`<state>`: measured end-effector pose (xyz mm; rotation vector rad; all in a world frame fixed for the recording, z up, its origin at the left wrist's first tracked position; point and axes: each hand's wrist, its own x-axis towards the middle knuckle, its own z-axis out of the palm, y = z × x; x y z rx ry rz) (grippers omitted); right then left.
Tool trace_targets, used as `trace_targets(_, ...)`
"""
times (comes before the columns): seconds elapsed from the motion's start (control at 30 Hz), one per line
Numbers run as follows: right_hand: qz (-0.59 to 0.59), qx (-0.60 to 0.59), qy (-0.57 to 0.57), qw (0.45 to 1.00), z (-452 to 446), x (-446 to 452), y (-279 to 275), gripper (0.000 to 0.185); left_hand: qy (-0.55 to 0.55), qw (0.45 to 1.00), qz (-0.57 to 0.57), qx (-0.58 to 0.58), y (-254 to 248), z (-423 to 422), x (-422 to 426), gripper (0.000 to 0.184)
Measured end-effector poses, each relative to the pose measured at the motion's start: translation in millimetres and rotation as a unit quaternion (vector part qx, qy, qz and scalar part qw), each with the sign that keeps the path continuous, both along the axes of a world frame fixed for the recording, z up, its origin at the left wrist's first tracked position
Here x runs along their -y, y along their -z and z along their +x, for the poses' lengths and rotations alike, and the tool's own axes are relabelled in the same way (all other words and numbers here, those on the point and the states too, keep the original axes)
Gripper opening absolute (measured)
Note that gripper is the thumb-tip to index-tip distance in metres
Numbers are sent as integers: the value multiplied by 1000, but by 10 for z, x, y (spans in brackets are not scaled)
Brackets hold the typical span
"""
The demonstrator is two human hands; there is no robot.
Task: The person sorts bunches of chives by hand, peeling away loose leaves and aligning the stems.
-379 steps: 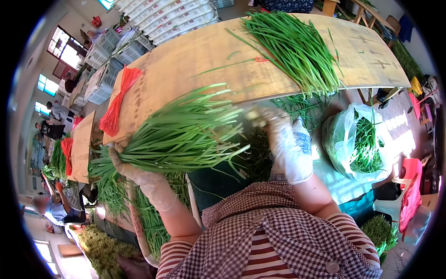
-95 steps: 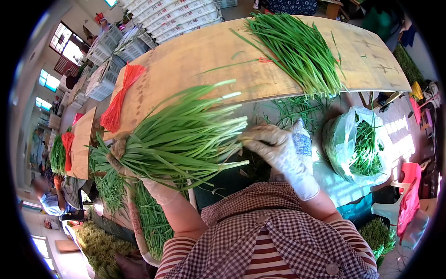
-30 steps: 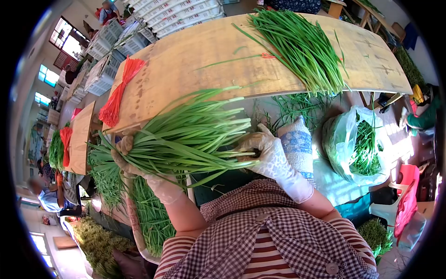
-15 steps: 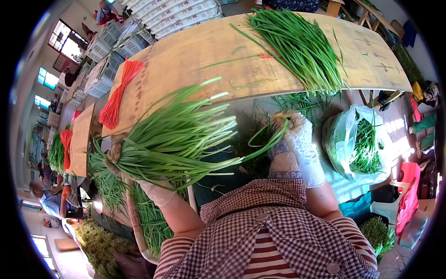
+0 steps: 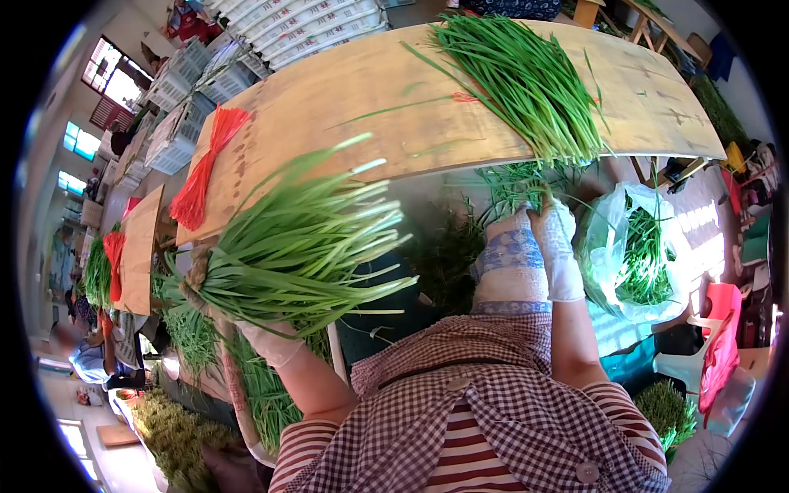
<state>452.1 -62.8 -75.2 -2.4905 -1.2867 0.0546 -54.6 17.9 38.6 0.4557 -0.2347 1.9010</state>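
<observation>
My left hand [image 5: 197, 275], in a soiled glove, is wrapped round the leafy end of a large bunch of green stalks [image 5: 296, 246]; the pale cut ends fan out to the right. My gloved right hand [image 5: 551, 218] is away from the bunch, over my knee and left of a clear plastic bag [image 5: 596, 246] of greens. Its fingers are closed on a few thin green stalks. Another bunch [image 5: 526, 90] lies on the wooden table [image 5: 329, 107], and a bundle of red ties [image 5: 209, 168] rests at the table's left end.
Below my left arm stands a container of greens [image 5: 267, 394]. White crates [image 5: 304, 29] are stacked behind the table. A red chair [image 5: 719, 316] is at the right. One person [image 5: 90, 353] sits at far left near a smaller table [image 5: 140, 255]; another is at upper left.
My right hand has moved from the stalk ends to the right with a few stalks, away from the bunch. My left hand still grips the bunch, which has shifted slightly left.
</observation>
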Motion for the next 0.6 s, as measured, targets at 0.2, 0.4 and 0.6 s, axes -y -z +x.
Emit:
trace_targets(0.2, 322, -120, -453, 822, -967, 93, -872, 23, 83, 996, 18, 10, -78, 393, 33, 24)
trace_targets(0.4, 402, 12, -473, 784, -1392, -60, -814, 27, 41, 995, 30, -88, 273, 120, -159, 19)
trace_targets(0.6, 361, -387, -453, 717, -1657, -36, -541, 23, 76, 990, 31, -113, 299, 226, -121, 19)
